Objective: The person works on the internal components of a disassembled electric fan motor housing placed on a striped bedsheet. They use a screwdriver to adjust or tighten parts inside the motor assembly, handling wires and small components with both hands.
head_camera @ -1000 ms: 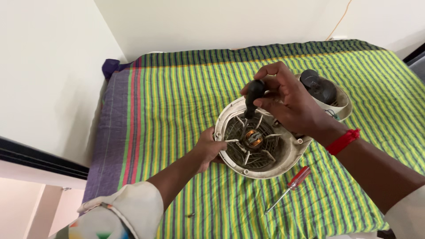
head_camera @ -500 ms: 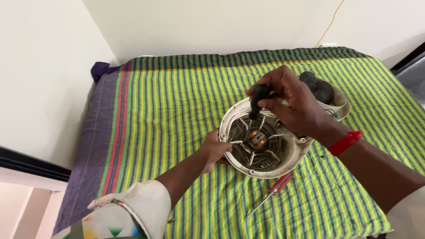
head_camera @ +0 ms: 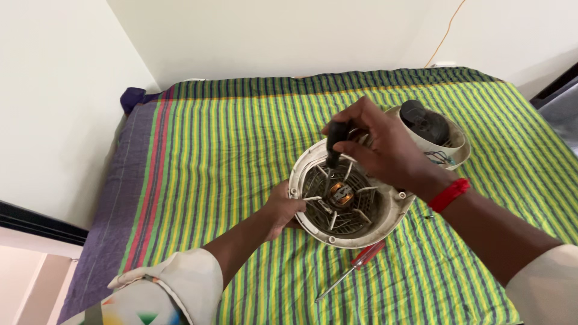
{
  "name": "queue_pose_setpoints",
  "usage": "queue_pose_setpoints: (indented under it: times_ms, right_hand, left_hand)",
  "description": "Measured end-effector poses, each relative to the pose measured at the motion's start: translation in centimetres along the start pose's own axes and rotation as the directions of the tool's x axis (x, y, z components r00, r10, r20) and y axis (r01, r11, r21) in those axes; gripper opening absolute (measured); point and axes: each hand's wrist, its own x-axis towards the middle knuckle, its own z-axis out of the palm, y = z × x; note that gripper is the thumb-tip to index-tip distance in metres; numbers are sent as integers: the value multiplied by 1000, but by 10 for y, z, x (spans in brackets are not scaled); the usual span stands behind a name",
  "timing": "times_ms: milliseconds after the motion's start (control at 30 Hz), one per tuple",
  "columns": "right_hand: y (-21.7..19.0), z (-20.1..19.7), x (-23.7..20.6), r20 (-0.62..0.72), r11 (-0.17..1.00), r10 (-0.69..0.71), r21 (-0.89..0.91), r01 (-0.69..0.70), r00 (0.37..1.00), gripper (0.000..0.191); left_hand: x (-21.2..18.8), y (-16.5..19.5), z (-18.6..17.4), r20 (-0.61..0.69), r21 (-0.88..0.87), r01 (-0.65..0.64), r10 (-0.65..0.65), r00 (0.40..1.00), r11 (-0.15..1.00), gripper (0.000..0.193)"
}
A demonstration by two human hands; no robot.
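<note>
Steadying the work from the left, the left hand [head_camera: 283, 207] curls its fingers around the near left rim of a round, off-white fan housing [head_camera: 352, 195] that lies face up on a bed covered in a green, yellow and purple striped sheet [head_camera: 229, 150]. Inside the housing, a dark ribbed grille surrounds a copper-coloured motor hub [head_camera: 342, 193] at the centre. Above it, the right hand [head_camera: 379, 147], a red band [head_camera: 448, 194] on its wrist, is closed around the black handle of a screwdriver [head_camera: 334, 147] held nearly upright, the shaft reaching down into the grille just left of the hub. A second screwdriver with a red handle [head_camera: 355, 268] lies loose on the sheet just below the housing. Behind the right hand sits another off-white fan part with a black cap [head_camera: 430, 129].
</note>
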Motion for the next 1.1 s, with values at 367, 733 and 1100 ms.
queue_pose_setpoints:
  times_ms: [367,733,1100]
  right_hand:
    - [6,-10,-13,-13,998,-44,-42,44,999,33]
    - [19,-35,-31,-36,997,-6,-82,3,999,36]
    - [28,-45,-31,-13,990,-127,-57,126,992,33]
  left_hand:
    - [6,-5,17,-22,-22,-2,2,1000,1000,55]
    - [13,-3,41,-10,-16,-27,27,1000,999,62]
    - [4,7,49,-68,74,52,-47,997,996,76]
